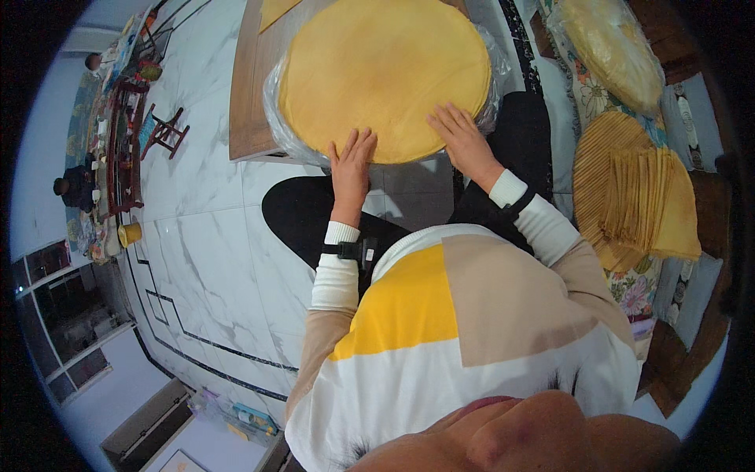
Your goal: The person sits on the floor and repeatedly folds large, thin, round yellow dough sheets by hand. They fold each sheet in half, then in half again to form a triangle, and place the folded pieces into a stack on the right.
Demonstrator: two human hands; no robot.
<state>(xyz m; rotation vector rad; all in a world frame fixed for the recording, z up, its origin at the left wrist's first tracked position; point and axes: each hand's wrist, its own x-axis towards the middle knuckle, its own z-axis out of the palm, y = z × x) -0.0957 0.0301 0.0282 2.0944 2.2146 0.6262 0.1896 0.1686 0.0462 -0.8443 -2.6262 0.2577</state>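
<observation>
A broad stack of thin, round yellow flatbreads (386,76) lies in front of me on a clear plastic sheet (273,106). Beneath it is a brown wooden table (253,100). My left hand (353,159) rests its fingers on the stack's near edge, left of the middle. Flat on the near right edge lies my right hand (463,141), fingers pointing up and left. Neither hand grips anything that I can see. The stack's far edge runs out of view at the top.
To my right, folded yellow sheets (634,194) lie on a round ribbed mat (590,159). Past them is a plastic-wrapped yellow bundle (613,53) on a floral cloth (640,289). A folding stool (162,133) stands on the marble-patterned floor. Two people are at the far left.
</observation>
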